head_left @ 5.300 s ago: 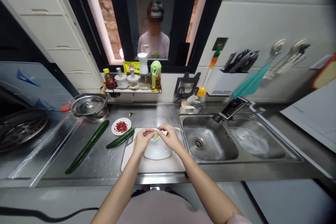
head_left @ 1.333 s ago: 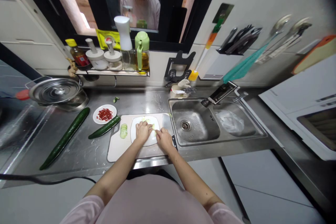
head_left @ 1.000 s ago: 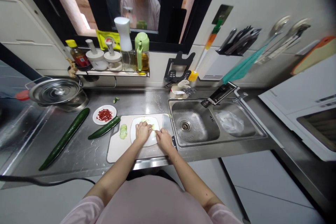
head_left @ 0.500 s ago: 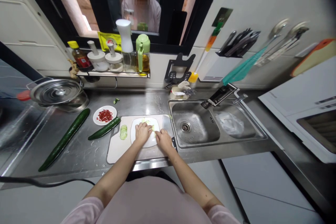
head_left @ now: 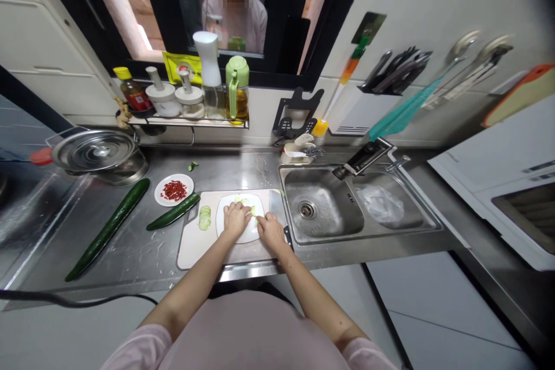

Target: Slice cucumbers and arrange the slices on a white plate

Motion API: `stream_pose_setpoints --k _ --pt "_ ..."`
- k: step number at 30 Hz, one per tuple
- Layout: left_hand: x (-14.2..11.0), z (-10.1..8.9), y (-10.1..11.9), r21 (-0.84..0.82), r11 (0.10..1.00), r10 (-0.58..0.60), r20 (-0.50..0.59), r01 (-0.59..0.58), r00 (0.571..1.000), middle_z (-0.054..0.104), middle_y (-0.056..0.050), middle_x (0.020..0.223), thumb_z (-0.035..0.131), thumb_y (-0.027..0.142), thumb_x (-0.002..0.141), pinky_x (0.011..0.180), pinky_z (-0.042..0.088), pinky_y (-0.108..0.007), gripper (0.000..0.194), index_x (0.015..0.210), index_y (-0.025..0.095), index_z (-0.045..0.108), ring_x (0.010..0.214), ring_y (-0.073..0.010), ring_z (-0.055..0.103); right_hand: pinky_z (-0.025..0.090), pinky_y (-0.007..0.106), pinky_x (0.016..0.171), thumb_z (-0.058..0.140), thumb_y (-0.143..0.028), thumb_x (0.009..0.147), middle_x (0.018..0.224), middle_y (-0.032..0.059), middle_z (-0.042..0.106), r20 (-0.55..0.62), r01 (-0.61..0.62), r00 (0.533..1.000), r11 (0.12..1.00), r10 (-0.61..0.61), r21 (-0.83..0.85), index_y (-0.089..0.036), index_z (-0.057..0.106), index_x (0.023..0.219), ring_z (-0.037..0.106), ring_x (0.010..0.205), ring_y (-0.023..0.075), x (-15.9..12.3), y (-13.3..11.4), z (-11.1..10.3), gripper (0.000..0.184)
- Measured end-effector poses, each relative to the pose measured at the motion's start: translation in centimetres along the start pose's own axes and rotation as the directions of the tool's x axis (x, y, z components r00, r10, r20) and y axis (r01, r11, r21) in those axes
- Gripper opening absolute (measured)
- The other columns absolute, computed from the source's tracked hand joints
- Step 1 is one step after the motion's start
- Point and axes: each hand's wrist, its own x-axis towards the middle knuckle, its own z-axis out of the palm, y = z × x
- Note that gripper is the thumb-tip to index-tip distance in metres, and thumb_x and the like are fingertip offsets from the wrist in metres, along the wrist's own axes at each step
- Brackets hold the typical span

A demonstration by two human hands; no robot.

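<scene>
A white plate [head_left: 223, 230] rests on a pale cutting board [head_left: 191, 245], with thin cucumber slices [head_left: 241, 199] along its far side. My left hand [head_left: 236, 221] is over the plate, its bent fingers closed at a slice near the plate's middle. Beside it, my right hand [head_left: 271, 231] pinches a pale green slice [head_left: 254, 220] at the plate's right part. My fingers partly hide both slices. More overlapping cucumber slices [head_left: 204, 218] lie on the board left of the plate. A knife [head_left: 276, 203] lies along the board's right side, its black handle partly behind my right wrist.
Left of the board are a cut cucumber [head_left: 173, 212], a small plate of chopped red chili [head_left: 174, 189], a whole cucumber [head_left: 108, 230] and a lidded pot [head_left: 97, 153]. The sink [head_left: 321, 208] is to the right. A condiment rack [head_left: 191, 121] hangs behind.
Both hands stay at nearly the same spot over the plate. The whole view has shifted very slightly; no object has visibly moved.
</scene>
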Motion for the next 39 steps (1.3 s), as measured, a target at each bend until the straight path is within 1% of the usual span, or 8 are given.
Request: stream_pose_setpoints --k 9,13,17,20,22,25,30,39 --pt "-0.1 0.0 0.1 -0.056 0.998 -0.008 -0.062 0.004 0.998 0.063 -0.010 0.105 0.050 0.038 0.089 0.089 0.028 -0.042 0.030 0.107 0.026 0.071 0.103 -0.0281 0.048 0.039 0.027 0.079 0.044 -0.029 0.093 0.106 0.0086 0.058 -0.035 -0.013 0.999 0.997 0.016 0.071 -0.026 0.062 0.121 0.051 0.100 0.0208 0.0 0.0 0.1 0.033" --pt "-0.4 -0.6 -0.4 -0.253 0.960 -0.171 -0.195 0.119 0.966 0.066 -0.008 0.099 0.054 0.040 0.086 0.089 0.031 -0.041 0.028 0.102 0.026 0.072 0.099 -0.0264 0.052 0.041 0.027 0.081 0.045 -0.029 0.091 0.100 0.0079 0.060 -0.178 -0.059 0.978 0.964 0.108 0.260 -0.022 0.063 0.122 0.055 0.095 0.0196 0.0 0.9 0.1 0.036" --pt "-1.8 -1.4 -2.6 -0.568 0.798 -0.454 -0.349 0.200 0.820 0.065 -0.005 0.087 0.053 0.041 0.084 0.082 0.038 -0.034 0.029 0.099 0.023 0.071 0.082 -0.0195 0.055 0.044 0.029 0.080 0.043 -0.029 0.089 0.091 0.0077 0.062 -0.350 -0.024 0.914 0.886 0.207 0.463 -0.017 0.067 0.112 0.058 0.084 0.0189 -0.1 3.2 0.0 0.036" --pt "-3.7 -1.5 -4.7 -0.755 0.628 -0.637 -0.358 0.190 0.682 0.063 -0.002 0.081 0.051 0.043 0.084 0.072 0.041 -0.027 0.035 0.105 0.020 0.067 0.068 -0.0141 0.052 0.045 0.030 0.073 0.044 -0.032 0.087 0.084 0.0062 0.061 -0.451 0.019 0.851 0.842 0.269 0.539 -0.016 0.069 0.106 0.056 0.076 0.0183 -0.6 5.0 -0.2 0.035" --pt "-5.2 -1.3 -6.0 -0.811 0.555 -0.703 -0.340 0.184 0.624 0.062 -0.002 0.081 0.053 0.045 0.082 0.069 0.041 -0.025 0.039 0.108 0.018 0.065 0.064 -0.0125 0.050 0.044 0.029 0.071 0.045 -0.034 0.086 0.079 0.0055 0.061 -0.492 0.040 0.819 0.827 0.295 0.561 -0.016 0.070 0.102 0.055 0.073 0.0180 -0.9 5.9 -0.5 0.035" --pt "-7.3 -0.9 -7.1 -0.806 0.540 -0.743 -0.322 0.242 0.587 0.062 -0.001 0.081 0.056 0.046 0.080 0.072 0.042 -0.027 0.040 0.110 0.019 0.064 0.066 -0.0130 0.051 0.045 0.030 0.071 0.046 -0.035 0.085 0.076 0.0057 0.061 -0.521 0.057 0.793 0.813 0.315 0.579 -0.014 0.070 0.098 0.055 0.070 0.0179 -1.3 6.3 -1.0 0.035" --pt "-9.3 -0.7 -7.6 -0.641 0.593 -0.770 -0.275 0.487 0.575 0.065 -0.003 0.090 0.053 0.043 0.083 0.092 0.036 -0.042 0.033 0.110 0.025 0.062 0.085 -0.0217 0.056 0.045 0.031 0.070 0.047 -0.036 0.084 0.078 0.0077 0.065 -0.524 0.093 0.793 0.788 0.311 0.609 -0.014 0.071 0.096 0.056 0.069 0.0183 -1.2 5.6 -1.3 0.035" --pt "-9.5 -1.4 -8.4 -0.379 0.604 -0.793 -0.194 0.701 0.578 0.062 -0.010 0.108 0.053 0.046 0.081 0.094 0.030 -0.050 0.037 0.111 0.025 0.061 0.107 -0.0327 0.051 0.046 0.032 0.071 0.046 -0.037 0.084 0.084 0.0098 0.068 -0.519 0.155 0.817 0.771 0.251 0.617 -0.015 0.071 0.097 0.058 0.072 0.0192 -0.1 4.1 -0.9 0.036"
